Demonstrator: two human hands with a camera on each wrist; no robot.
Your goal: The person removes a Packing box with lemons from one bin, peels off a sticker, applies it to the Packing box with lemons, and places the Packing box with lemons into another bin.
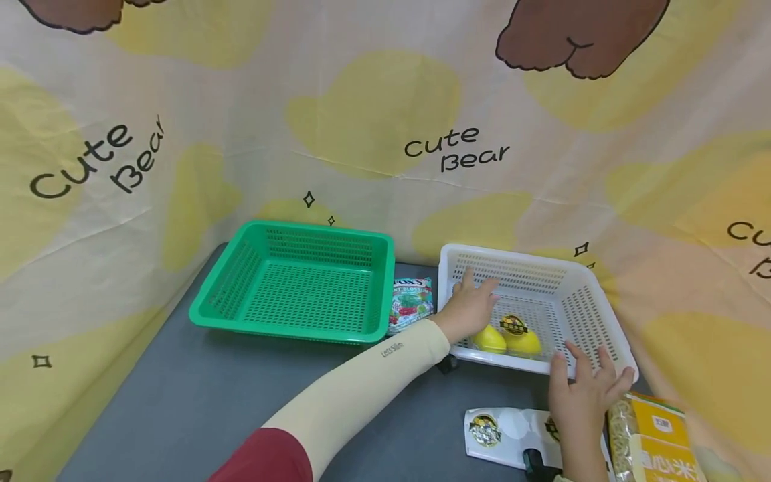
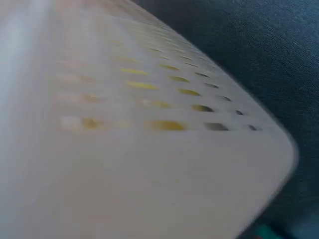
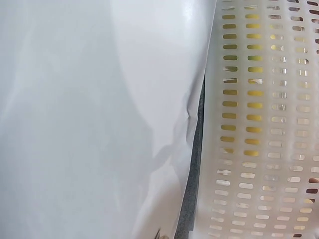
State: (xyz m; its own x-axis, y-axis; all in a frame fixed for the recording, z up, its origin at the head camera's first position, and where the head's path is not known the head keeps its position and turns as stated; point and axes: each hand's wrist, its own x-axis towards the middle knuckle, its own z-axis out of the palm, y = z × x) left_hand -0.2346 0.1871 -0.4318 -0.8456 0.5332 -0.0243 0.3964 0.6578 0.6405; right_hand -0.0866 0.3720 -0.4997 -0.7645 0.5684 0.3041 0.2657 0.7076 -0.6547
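In the head view my left hand point(image 1: 468, 309) reaches over the front left of a white basket point(image 1: 512, 261) with its fingers spread. Just under it, in the basket, lie two yellow rounded fruits, perhaps lemons point(image 1: 523, 343), under clear wrapping with a dark round label. My right hand point(image 1: 583, 391) is by the basket's front right corner, fingers apart, fingertips overlapping the rim; whether they touch it I cannot tell. Below that hand lies a white packet with round labels point(image 1: 508, 435). The left wrist view is filled by the blurred basket wall point(image 2: 174, 174); yellow shows through its slots.
A green basket point(image 1: 301, 335) stands on the left of the grey table point(image 1: 181, 402). Between the baskets lies a colourful candy bag point(image 1: 411, 301). At the front right is a yellow bag point(image 1: 659, 442) with a see-through side. Patterned cloth point(image 1: 361, 134) hangs behind.
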